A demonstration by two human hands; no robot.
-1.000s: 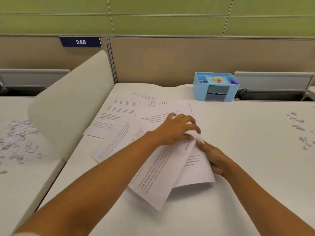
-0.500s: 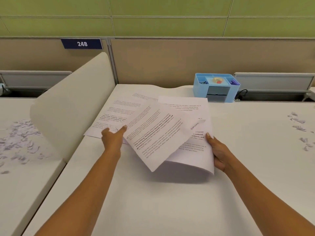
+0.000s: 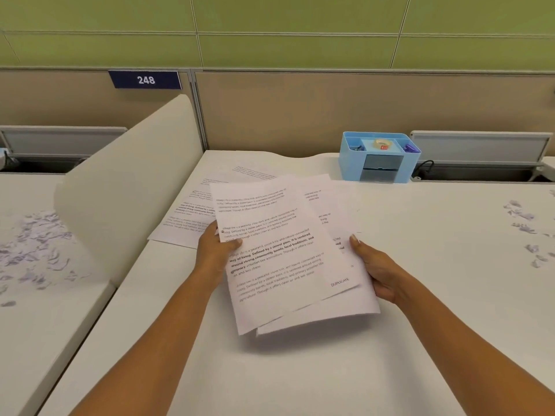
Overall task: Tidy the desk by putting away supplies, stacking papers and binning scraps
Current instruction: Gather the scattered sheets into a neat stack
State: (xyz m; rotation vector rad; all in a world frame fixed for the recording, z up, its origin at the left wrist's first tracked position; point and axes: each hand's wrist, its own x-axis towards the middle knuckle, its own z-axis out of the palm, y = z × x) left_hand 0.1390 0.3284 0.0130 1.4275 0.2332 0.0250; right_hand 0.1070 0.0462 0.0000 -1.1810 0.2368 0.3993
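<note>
Far left I see scraps [image 3: 33,250] strewn beyond a divider [image 3: 129,187]. Loose sheets [image 3: 186,223] lie flat on the counter [image 3: 300,370], just beyond the left hand [image 3: 214,250]. That hand pinches the left edge of the papers [image 3: 285,250], thumb on top. The papers hang fanned above the counter's middle. The right hand [image 3: 375,271] grips their right edge, fingers curled beneath. A blue organizer [image 3: 380,157] stands at the far edge, and shreds [image 3: 525,223] lie far right.

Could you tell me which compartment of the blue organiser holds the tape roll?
The middle one of the organiser: the tape roll sits there; the left compartment holds dark items, the right compartment purple ones.
</note>
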